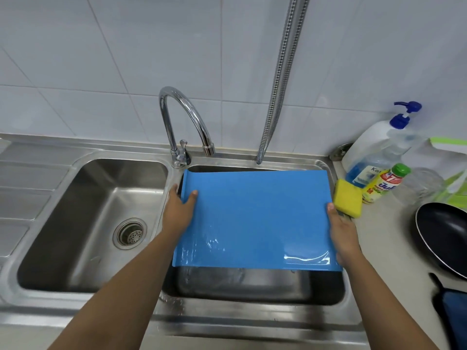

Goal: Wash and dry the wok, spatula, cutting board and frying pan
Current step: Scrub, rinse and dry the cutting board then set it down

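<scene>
Cutting board (pixel 255 218) gripped between left hand (pixel 180 208) and right hand (pixel 340 228).

Smooth blue plastic for the cutting board (pixel 255 218), glossy where wet along the near edge (a film of water there); brushed stainless steel for the sink (pixel 75 157), dull sheen, faintly streaked; mirror-polished chrome on the faucet (pixel 187 109); ribbed bright metal on the hose (pixel 280 79); glazed white wall tiles (pixel 126 46), softly shiny; porous yellow foam for the sponge (pixel 348 198); dark satin coating inside the frying pan (pixel 444 233); pale matt desk (pixel 394 248); clear glossy plastic for the pump bottle (pixel 371 147).
</scene>
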`<action>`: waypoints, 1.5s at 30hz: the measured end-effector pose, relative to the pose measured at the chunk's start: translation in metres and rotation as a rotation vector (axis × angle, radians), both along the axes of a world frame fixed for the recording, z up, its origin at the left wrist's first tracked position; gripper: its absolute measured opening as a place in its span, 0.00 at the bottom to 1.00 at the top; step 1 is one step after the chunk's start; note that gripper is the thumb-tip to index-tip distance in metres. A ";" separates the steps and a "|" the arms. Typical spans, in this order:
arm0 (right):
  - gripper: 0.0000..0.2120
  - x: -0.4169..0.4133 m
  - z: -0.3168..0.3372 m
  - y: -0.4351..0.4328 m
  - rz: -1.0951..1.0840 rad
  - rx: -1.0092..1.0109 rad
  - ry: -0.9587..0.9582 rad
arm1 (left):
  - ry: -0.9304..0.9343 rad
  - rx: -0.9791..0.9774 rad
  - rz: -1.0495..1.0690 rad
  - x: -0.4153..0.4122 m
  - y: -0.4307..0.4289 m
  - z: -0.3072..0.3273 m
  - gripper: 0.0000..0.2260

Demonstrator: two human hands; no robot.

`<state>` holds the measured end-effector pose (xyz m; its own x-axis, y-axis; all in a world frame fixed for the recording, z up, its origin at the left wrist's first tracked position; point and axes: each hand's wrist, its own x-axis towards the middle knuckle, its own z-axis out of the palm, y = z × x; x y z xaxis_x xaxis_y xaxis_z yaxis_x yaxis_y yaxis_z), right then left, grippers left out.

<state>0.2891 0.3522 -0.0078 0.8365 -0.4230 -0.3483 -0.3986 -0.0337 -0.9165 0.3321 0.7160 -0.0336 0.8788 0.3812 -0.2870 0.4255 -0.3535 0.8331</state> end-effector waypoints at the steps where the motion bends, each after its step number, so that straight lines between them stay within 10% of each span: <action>1: 0.17 0.000 0.000 0.000 0.001 -0.001 -0.012 | 0.039 0.025 -0.001 -0.001 -0.001 0.005 0.28; 13: 0.13 -0.002 -0.015 0.020 0.166 -0.053 0.006 | -0.053 -0.378 -0.014 -0.030 0.030 0.014 0.17; 39: 0.07 -0.052 -0.012 0.021 -0.181 0.091 -0.131 | -0.214 -0.280 -0.027 -0.057 0.001 0.042 0.16; 45: 0.09 -0.048 0.017 -0.003 -0.305 0.331 0.040 | -0.161 -0.498 -0.363 -0.049 0.008 0.085 0.12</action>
<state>0.2406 0.3493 0.0088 0.6737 -0.5087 -0.5360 -0.3803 0.3832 -0.8417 0.2833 0.7239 0.0511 0.9738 -0.0943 -0.2069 0.2074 -0.0051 0.9782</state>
